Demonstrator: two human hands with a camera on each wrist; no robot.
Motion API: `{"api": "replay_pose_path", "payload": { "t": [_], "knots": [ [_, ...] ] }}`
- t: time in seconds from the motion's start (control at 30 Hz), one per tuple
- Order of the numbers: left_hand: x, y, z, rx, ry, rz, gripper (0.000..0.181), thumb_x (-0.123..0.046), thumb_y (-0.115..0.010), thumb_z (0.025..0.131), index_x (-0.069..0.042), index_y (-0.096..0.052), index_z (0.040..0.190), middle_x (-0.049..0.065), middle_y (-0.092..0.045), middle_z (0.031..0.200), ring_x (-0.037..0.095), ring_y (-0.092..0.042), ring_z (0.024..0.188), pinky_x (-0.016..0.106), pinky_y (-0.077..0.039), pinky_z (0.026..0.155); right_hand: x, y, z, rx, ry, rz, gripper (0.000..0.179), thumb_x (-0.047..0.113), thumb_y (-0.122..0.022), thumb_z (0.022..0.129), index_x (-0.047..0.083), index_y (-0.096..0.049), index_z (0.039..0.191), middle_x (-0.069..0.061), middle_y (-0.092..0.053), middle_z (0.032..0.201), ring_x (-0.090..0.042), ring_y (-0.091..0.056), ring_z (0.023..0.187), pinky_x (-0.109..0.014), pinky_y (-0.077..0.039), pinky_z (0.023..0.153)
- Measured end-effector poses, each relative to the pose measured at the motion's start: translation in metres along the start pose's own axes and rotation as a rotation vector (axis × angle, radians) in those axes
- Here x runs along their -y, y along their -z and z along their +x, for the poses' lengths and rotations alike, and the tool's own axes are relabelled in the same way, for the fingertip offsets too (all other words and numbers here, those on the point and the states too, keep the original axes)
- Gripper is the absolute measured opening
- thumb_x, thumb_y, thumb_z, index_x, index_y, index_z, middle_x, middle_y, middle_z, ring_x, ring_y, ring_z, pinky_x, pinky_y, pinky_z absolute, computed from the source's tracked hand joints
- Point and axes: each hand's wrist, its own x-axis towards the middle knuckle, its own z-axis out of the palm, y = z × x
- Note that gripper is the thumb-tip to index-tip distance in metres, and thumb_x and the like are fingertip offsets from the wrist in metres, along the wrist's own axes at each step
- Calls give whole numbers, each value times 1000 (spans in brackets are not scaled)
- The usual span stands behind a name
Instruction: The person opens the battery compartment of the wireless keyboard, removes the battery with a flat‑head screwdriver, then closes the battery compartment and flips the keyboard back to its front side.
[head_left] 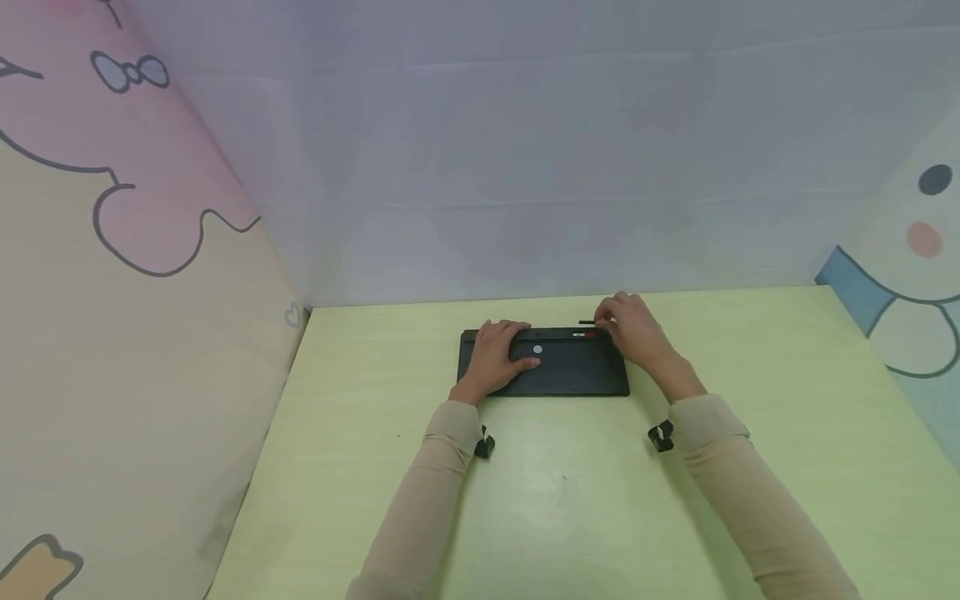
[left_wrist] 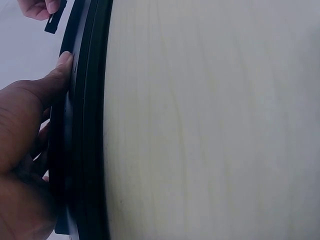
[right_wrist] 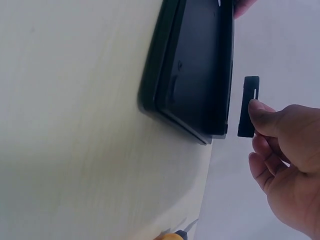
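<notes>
A black keyboard [head_left: 577, 379] lies underside up near the table's back edge. A slot in its raised back ridge shows a red and white battery [head_left: 584, 334], as far as the small view tells. My left hand [head_left: 492, 357] holds the keyboard's left part, fingers over the far edge and thumb on the underside; in the left wrist view the thumb [left_wrist: 62, 67] lies against the ridge. My right hand [head_left: 630, 331] pinches a small black battery cover [right_wrist: 248, 107] between thumb and fingers, just behind the ridge and apart from the keyboard.
The pale yellow-green table [head_left: 555, 517] ends at a whitish cloth wall [head_left: 525, 167] right behind the keyboard. Cartoon-printed walls [head_left: 150, 375] stand at both sides. A yellow-orange patch [right_wrist: 171, 236] shows at the bottom of the right wrist view, too cut off to identify.
</notes>
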Motion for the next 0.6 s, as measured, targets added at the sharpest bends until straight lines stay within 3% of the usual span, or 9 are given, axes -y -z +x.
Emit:
{"api": "replay_pose_path", "payload": {
  "t": [0.3, 0.6],
  "knots": [
    [2, 1, 1, 1, -8, -9, 66, -42, -78, 90, -18, -54, 146, 8, -58, 146, 28, -50, 143, 50, -17, 134, -13, 3, 6, -5, -13, -10, 8, 3, -67, 97, -3, -70, 100, -22, -66, 98, -39, -58, 96, -55, -46, 97],
    [4, 1, 1, 15, -17, -14, 67, -43, -78, 89, -19, -54, 147, 7, -58, 147, 28, -50, 144, 50, -16, 135, -25, 4, 8, 44, -100, -15, 10, 4, -66, 97, -4, -70, 102, -24, -66, 103, -41, -58, 101, -56, -48, 96]
  ]
}}
